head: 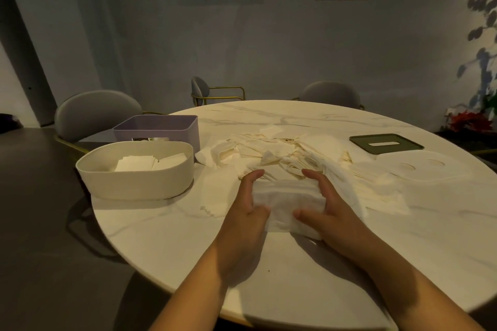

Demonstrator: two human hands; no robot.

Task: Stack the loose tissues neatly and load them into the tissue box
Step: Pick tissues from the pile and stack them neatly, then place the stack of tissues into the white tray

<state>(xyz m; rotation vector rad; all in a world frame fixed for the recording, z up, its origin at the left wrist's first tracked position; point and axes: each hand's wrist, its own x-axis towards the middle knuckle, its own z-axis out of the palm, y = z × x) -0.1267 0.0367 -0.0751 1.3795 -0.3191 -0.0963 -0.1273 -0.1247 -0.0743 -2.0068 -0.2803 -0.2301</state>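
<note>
Two hands [247, 204] [322, 207], one tissue stack [287, 201], two boxes [134, 180] [158, 129], two lids [387, 144] [425, 166] — three chairs [94, 113] [200, 87] [330, 94].

no legible text, purple box label [150, 139] blurred

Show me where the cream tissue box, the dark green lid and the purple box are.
cream tissue box [134, 183], head view, front wall
dark green lid [408, 145], head view, top, right of slot
purple box [174, 134], head view, front wall
</note>
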